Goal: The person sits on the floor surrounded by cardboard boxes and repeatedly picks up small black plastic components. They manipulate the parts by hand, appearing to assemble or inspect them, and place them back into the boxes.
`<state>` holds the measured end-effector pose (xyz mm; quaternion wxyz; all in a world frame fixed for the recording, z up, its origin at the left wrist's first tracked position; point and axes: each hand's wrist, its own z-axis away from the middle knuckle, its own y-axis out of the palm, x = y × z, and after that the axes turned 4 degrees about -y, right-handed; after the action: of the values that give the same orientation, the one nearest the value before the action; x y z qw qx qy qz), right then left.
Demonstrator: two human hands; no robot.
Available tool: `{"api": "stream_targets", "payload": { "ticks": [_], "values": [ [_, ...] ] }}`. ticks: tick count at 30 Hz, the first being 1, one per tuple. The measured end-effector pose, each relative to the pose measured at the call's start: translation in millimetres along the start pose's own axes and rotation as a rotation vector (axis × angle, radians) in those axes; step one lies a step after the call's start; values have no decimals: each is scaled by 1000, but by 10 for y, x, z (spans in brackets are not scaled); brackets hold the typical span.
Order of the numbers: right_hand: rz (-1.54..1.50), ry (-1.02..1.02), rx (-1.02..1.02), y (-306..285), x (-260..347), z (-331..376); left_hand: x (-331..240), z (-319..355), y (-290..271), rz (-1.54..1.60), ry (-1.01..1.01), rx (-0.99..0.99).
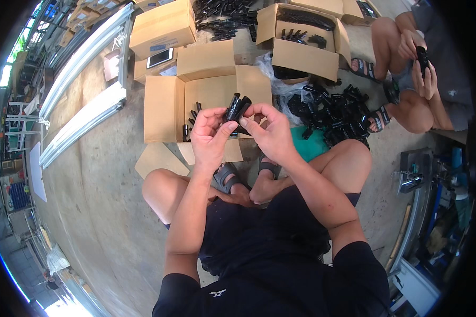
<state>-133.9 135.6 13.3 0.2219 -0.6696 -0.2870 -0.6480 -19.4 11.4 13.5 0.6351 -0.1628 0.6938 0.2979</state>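
Observation:
Above an open cardboard box (164, 113), my two hands meet around glossy black tube-like plastic parts (234, 107). Two short ends point upward, side by side. My left hand (210, 136) is closed on the left one, thumb and fingers pinching its lower part. The right one sits in my right hand (272, 132), also closed, with the thumb pressed near its base. Fingers hide the lower ends, so I cannot tell whether the two are joined. Several similar black parts (194, 113) stand inside the box below.
A heap of black parts (330, 113) lies on the floor to the right, beside clear plastic wrap (283, 87). Another open box (307, 61) holds more. At the right sits a person holding a black part (422, 58). Aluminium rails (84, 63) lie to the left.

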Motion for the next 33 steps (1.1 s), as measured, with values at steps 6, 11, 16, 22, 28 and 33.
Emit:
{"api": "stream_targets", "payload": {
  "ticks": [6,11,16,22,28,33],
  "values": [
    [-22,102,79,12,48,-28,-55,30,-44,-63,-30,-51],
    [-59,208,108,49,19,7,-75,25,-105,-107,-113,-55],
    [-224,198,84,131,-231,31,-98,-10,-121,-261,-96,-59],
    [-37,177,54,196,-314,29,-32,-35,-131,-159,-256,-111],
    [-427,299,36,185,-403,10,-26,-54,-168,-69,-186,-32],
    [-371,341,49,143,-271,-6,47,-47,-133,-55,-201,-108]
  ]
}}
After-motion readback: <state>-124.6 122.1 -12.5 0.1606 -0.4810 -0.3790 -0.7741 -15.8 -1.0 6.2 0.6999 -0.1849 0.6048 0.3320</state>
